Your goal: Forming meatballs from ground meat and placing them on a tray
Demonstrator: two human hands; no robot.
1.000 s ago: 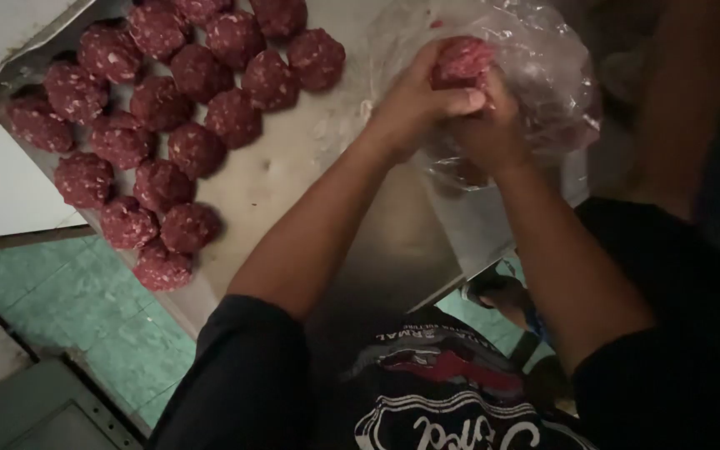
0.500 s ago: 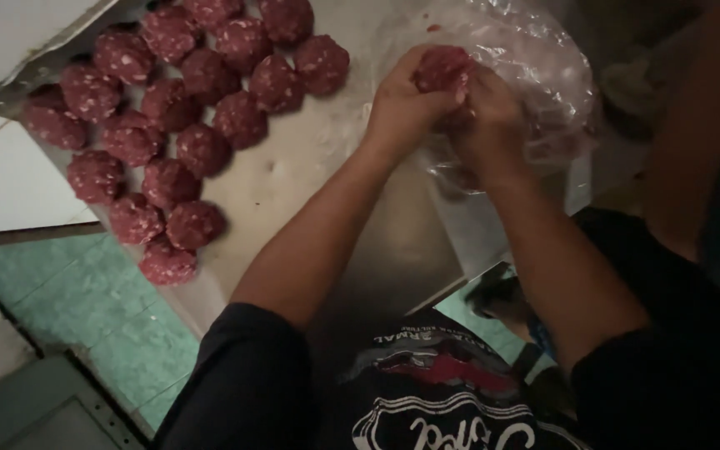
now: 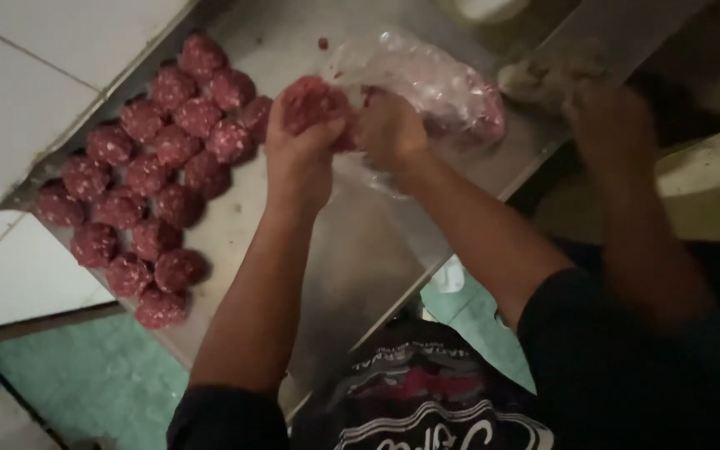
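Now both hands sit higher and more central in frame than a moment ago; left hand (image 3: 300, 158) cups a raw meat lump (image 3: 310, 102), right hand (image 3: 389, 132) pinches it beside the plastic bag (image 3: 435, 83). Rolled meatballs (image 3: 152, 179) fill the desk (image 3: 360, 250) at left.

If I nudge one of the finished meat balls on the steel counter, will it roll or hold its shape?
The meat balls look rounded but sit settled on the steel counter, so one would probably roll only a little. Their surfaces look coarse and moist, so likely sticky rather than slippery. The lump in the left hand seems soft, so a hard push may dent one.
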